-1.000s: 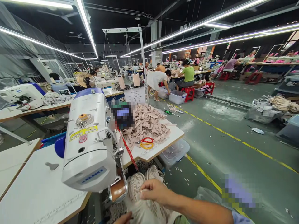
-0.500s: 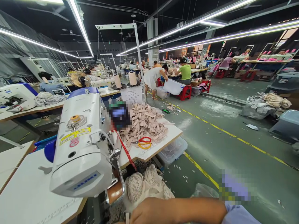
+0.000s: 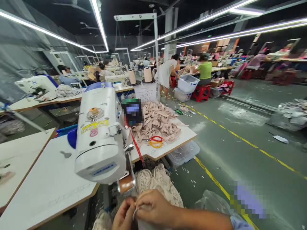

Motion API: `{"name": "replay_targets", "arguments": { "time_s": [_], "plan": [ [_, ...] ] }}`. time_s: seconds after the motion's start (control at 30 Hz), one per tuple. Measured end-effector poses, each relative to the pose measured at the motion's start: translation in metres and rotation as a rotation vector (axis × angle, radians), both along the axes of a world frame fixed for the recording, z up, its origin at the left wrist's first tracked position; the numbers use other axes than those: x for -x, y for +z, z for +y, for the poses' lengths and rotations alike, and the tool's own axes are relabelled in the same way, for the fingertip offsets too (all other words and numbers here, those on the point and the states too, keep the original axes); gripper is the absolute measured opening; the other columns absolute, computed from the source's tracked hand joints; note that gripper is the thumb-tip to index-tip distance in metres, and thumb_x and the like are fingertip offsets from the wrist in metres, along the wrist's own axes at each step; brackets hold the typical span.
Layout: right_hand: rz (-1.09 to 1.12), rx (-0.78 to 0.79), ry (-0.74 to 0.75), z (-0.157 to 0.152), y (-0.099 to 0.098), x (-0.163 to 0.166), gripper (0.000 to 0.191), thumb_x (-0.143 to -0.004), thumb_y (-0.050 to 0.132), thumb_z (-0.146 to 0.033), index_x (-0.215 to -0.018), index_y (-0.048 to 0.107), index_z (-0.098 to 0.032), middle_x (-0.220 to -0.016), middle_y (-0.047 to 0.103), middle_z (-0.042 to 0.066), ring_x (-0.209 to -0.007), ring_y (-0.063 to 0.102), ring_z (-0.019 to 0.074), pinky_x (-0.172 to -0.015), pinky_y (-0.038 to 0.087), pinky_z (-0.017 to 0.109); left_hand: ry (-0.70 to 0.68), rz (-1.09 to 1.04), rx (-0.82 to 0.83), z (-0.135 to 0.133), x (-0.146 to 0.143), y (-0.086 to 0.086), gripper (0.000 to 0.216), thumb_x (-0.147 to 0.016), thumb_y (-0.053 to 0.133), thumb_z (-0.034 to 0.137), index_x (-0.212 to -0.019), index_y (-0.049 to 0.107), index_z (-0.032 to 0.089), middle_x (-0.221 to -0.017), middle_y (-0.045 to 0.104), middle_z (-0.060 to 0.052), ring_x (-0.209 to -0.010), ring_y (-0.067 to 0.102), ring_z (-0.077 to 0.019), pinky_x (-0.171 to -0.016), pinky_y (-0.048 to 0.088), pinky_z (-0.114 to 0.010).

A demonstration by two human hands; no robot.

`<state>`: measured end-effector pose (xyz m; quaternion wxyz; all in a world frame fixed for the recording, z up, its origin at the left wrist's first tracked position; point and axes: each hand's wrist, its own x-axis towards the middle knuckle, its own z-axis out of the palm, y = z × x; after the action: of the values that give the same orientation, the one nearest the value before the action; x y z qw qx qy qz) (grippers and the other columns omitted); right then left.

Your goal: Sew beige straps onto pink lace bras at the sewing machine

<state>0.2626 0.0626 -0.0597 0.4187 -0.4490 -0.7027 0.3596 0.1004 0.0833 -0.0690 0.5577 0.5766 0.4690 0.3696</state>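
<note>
At the bottom of the view, my left hand (image 3: 124, 215) and my right hand (image 3: 154, 204) meet fingertip to fingertip. Both are closed in a pinch on a small pale piece of fabric (image 3: 134, 213), mostly covered by the fingers. Just beyond them hang beige lace bras (image 3: 165, 183), beside the sewing machine's tan cylinder-shaped arm end (image 3: 126, 183). More pale lace (image 3: 102, 220) shows left of my left hand. The white sewing machine (image 3: 100, 153) stands at the left, its head above and left of my hands.
On the white table (image 3: 168, 150) lie a heap of beige straps (image 3: 160, 119) and red-and-yellow-handled scissors (image 3: 155, 141). A red ribbon (image 3: 136, 145) hangs over its edge. A clear plastic bin (image 3: 184, 152) sits below. Thread cones (image 3: 148, 75) stand behind; co-workers are farther off.
My left hand has come into view and meets my right hand, which has risen slightly. The view has swung left. In the background, a person's white bin has changed its tilt.
</note>
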Motion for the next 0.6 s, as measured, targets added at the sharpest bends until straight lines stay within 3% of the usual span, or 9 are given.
{"name": "replay_targets", "arguments": {
  "time_s": [0.07,0.13,0.27,0.37,0.5,0.6],
  "plan": [
    [0.060,0.009,0.023,-0.004,0.012,-0.004,0.014,-0.089,0.059,-0.027,-0.089,0.071,-0.020,-0.090,0.073,0.004,-0.089,0.067,0.0164,-0.080,0.051,0.026,0.060,-0.068,-0.016,-0.008,-0.007,0.014,0.038,-0.087,0.055,0.057,-0.086,0.064,0.021,-0.071,0.065,-0.002,-0.068,0.063,-0.0186,-0.063,0.053,-0.028],
    [0.077,0.021,0.045,-0.007,0.025,-0.009,0.013,-0.089,0.060,-0.026,-0.089,0.072,-0.021,-0.091,0.073,0.003,-0.089,0.067,0.0165,-0.081,0.051,0.027,0.075,0.015,-0.109,-0.014,-0.009,0.031,0.027,-0.088,0.059,0.046,-0.087,0.066,0.020,-0.078,0.067,-0.003,-0.074,0.064,-0.0181,-0.068,0.052,-0.027],
    [0.068,0.035,0.072,-0.006,0.050,-0.010,0.014,-0.090,0.058,-0.023,-0.092,0.072,-0.023,-0.087,0.074,0.002,-0.081,0.067,0.0150,-0.076,0.051,0.027,0.144,0.204,-0.360,-0.016,-0.002,0.054,0.019,-0.089,0.058,0.027,-0.073,0.063,0.019,-0.069,0.062,0.000,-0.063,0.057,-0.0123,-0.060,0.045,-0.021],
    [0.070,0.046,0.089,-0.005,0.058,-0.007,0.013,-0.089,0.059,-0.021,-0.089,0.072,-0.022,-0.086,0.074,0.002,-0.080,0.067,0.0143,-0.075,0.052,0.025,0.141,0.242,-0.476,-0.015,0.003,0.058,0.019,-0.089,0.058,0.020,-0.071,0.063,0.018,-0.066,0.062,0.001,-0.060,0.057,-0.0107,-0.058,0.044,-0.019],
    [0.055,0.052,0.065,-0.001,0.056,-0.006,0.013,-0.089,0.059,-0.022,-0.087,0.072,-0.021,-0.086,0.075,0.003,-0.080,0.068,0.0146,-0.075,0.052,0.025,0.057,0.191,-0.522,-0.013,0.008,0.060,0.015,-0.091,0.057,0.015,-0.085,0.070,0.018,-0.077,0.070,-0.002,-0.071,0.065,-0.0121,-0.065,0.050,-0.019],
    [-0.030,0.062,0.018,0.005,0.058,-0.011,0.018,-0.092,0.056,-0.028,-0.090,0.072,-0.021,-0.078,0.073,0.002,-0.072,0.066,0.0142,-0.067,0.049,0.024,0.079,0.217,-0.566,-0.013,0.010,0.064,0.015,-0.091,0.057,0.011,-0.089,0.070,0.018,-0.076,0.070,-0.001,-0.069,0.065,-0.0110,-0.063,0.050,-0.017]
  ]
}}
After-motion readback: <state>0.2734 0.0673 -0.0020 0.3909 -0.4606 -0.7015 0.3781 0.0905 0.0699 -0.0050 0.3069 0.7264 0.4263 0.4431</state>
